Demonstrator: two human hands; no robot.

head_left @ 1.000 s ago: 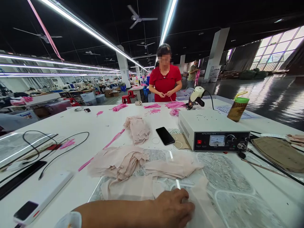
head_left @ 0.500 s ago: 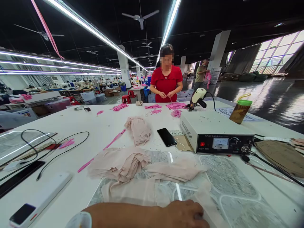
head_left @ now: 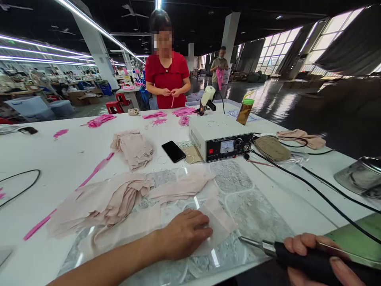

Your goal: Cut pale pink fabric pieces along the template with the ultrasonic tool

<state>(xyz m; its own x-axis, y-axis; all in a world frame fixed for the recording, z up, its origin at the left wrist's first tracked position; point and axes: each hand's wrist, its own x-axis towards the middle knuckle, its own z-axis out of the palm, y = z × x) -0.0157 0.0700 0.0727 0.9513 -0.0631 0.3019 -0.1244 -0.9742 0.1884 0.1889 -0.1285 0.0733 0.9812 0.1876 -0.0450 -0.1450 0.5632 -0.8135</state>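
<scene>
My left hand (head_left: 186, 232) lies palm down, fingers together, pressing a pale pink sheer fabric piece (head_left: 218, 224) flat on the marbled work mat (head_left: 253, 214). My right hand (head_left: 315, 260) is closed round the black handle of a pen-like tool (head_left: 294, 254); its metal tip (head_left: 247, 240) points left, just right of the fabric and close above the mat. A black cable runs from the tool to the white control box (head_left: 222, 137). More pink fabric pieces (head_left: 101, 202) are heaped to the left.
A black phone (head_left: 173, 151) lies by the box. A person in a red top (head_left: 166, 77) stands across the white table (head_left: 59, 159) handling pink strips (head_left: 99, 120). A bottle with a green lid (head_left: 245, 111), a tan pad (head_left: 270, 147) and cables sit on the right.
The view has turned right and tilted down. My right hand with the tool has come into view at the lower right. My left hand stays pressed on the fabric.
</scene>
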